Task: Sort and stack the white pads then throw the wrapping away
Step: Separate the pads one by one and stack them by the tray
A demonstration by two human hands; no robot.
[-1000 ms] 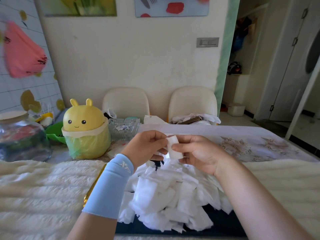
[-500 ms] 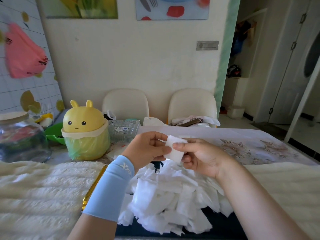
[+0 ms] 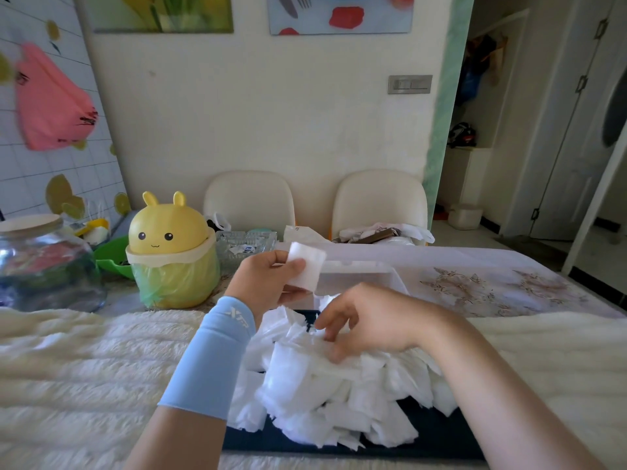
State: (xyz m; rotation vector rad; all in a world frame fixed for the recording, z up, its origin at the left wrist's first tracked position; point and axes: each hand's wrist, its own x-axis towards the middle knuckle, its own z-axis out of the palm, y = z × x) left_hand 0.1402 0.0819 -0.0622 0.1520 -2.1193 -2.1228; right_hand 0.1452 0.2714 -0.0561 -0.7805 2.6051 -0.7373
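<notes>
My left hand (image 3: 271,283), in a light blue arm sleeve, holds a small stack of white pads (image 3: 307,268) raised above the table. A loose heap of white pads (image 3: 325,388) lies on a dark tray (image 3: 437,435) in front of me. My right hand (image 3: 359,320) rests on top of the heap with its fingers curled onto the pads; whether they pinch one is unclear. A white plastic box (image 3: 359,276) sits just behind the heap. A yellow bunny-shaped bin (image 3: 173,252) lined with a bag stands to the left.
A glass jar (image 3: 44,266) with a lid stands at the far left beside a green bowl (image 3: 113,256). A clear glass dish (image 3: 246,244) sits behind the bin. Two cream chairs (image 3: 251,201) face the table's far side. A fluffy white cover (image 3: 84,368) drapes the near table.
My right hand has let go of the pads held up between both hands and dropped onto the heap. My left hand keeps the small stack raised.
</notes>
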